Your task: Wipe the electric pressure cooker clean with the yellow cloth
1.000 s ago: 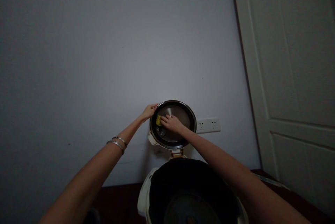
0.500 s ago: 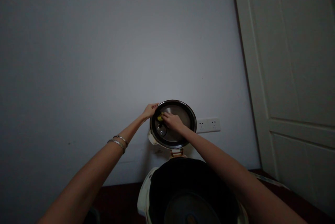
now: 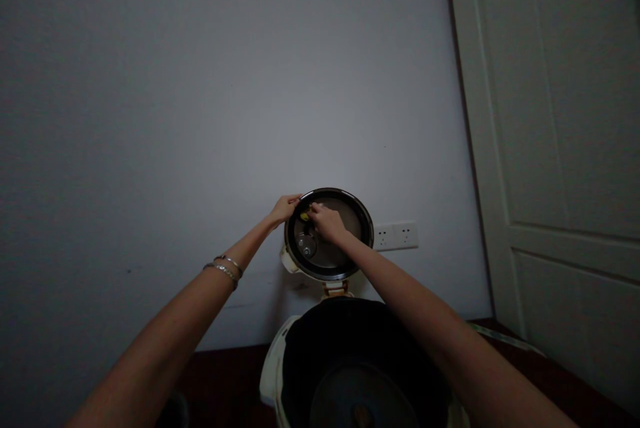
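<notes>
Dark wood tabletop [image 3: 225,381] along bottom of frame. Pale grey wall [image 3: 200,115] fills upper left, white panelled door [image 3: 550,115] stands at right. Double wall socket [image 3: 396,236] just right of lid. Cream rice cooker [image 3: 273,375] at bottom centre, lid [image 3: 354,228] hinged upright behind it, inner face showing. Left hand [image 3: 285,209] curled shut over lid's upper-left rim. Right hand [image 3: 326,223] closed on small yellow pad [image 3: 304,217], pressing on lid's inner face, pad mostly hidden. Silver bangles [image 3: 223,268] on left wrist.
</notes>
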A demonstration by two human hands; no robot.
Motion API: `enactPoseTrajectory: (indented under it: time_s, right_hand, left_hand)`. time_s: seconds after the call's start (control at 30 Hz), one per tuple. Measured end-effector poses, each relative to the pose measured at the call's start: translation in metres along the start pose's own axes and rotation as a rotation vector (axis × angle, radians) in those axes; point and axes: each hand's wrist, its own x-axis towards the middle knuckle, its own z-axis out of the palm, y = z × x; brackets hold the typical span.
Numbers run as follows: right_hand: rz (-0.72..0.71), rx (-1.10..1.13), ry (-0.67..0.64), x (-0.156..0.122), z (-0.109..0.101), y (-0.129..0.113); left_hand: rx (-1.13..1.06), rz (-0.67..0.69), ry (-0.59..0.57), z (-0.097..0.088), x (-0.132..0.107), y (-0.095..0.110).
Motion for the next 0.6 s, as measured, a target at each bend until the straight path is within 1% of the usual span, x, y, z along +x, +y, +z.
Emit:
enactPoseTrajectory:
  time_s: [0.1, 0.2, 0.3, 0.43, 0.5, 0.53, 0.6]
  right_hand:
    - [-0.16, 0.006, -0.055, 0.0, 0.005, -0.014]
    - [-0.214, 0.006, -0.079, 0.002, 0.004, -0.013]
    - [-0.157, -0.008, -0.058, 0.002, -0.002, 0.001]
    - [0.015, -0.032, -0.001, -0.002, -0.008, 0.019]
    - [0.086, -0.028, 0.02, -0.005, -0.006, 0.018]
    - [0.095, -0.024, 0.025, -0.006, -0.003, 0.015]
    - [0.03, -0.034, 0.024, -0.008, 0.004, 0.004]
  left_hand:
    - [-0.023, -0.007, -0.017, -0.001, -0.001, 0.002]
    - [-0.051, -0.03, -0.027, -0.003, -0.001, 0.002]
    - [-0.083, -0.061, -0.035, -0.005, -0.002, 0.001]
    - [-0.118, -0.1, -0.042, -0.005, -0.003, 0.002]
    - [-0.128, -0.118, -0.046, -0.005, -0.004, 0.003]
    - [-0.132, -0.126, -0.047, -0.005, -0.004, 0.004]
    - [-0.138, -0.135, -0.05, -0.005, -0.005, 0.004]
